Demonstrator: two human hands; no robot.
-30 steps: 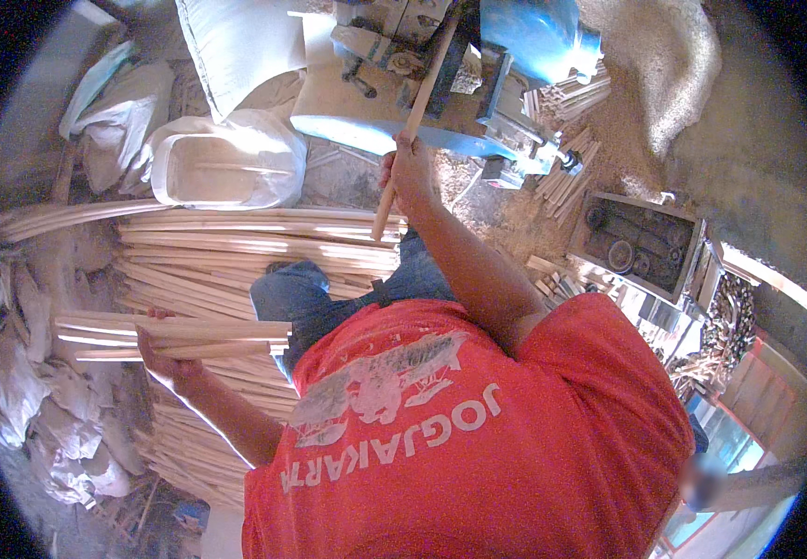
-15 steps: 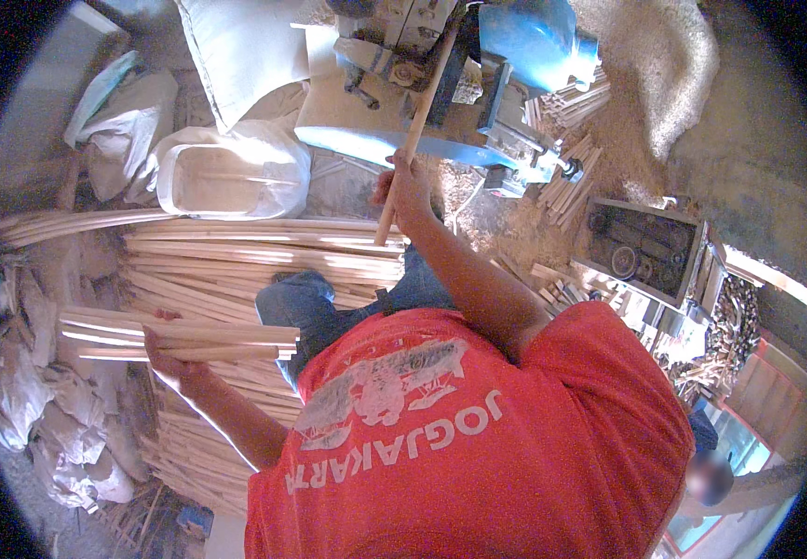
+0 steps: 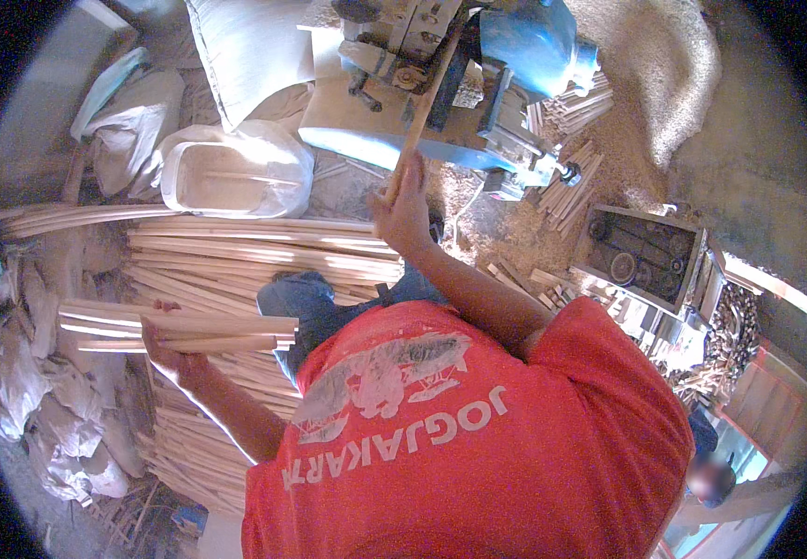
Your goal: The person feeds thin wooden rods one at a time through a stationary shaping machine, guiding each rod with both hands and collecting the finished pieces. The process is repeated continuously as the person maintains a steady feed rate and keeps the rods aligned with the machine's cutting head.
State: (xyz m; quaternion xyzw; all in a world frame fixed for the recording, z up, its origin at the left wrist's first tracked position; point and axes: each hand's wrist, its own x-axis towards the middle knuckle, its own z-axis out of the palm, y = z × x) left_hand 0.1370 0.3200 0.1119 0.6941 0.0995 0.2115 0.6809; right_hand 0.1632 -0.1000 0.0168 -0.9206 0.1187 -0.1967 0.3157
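Note:
My right hand [image 3: 403, 212] is closed near the close end of a wooden stick [image 3: 428, 112]. The stick slants up and away, its far part lying against the dusty woodworking machine [image 3: 366, 102] with a blue base edge. On the left, my left hand [image 3: 169, 349] is wrapped round a bundle of wooden strips [image 3: 226, 330], held level above a large pile of similar strips [image 3: 254, 240]. Part of its fingers is hidden behind the bundle.
Left of the machine stand a white tub [image 3: 236, 177] and a full white sack [image 3: 250, 56]. Several crumpled sacks [image 3: 73, 401] lie far left. A blue motor housing [image 3: 529, 47], sawdust [image 3: 650, 84] and an open wooden box [image 3: 641, 256] are on the right. Another person [image 3: 711, 477] is at lower right.
The stick in my right hand has moved further up into the machine, and its close end now sits at the hand. My left hand with the bundle has stayed almost still.

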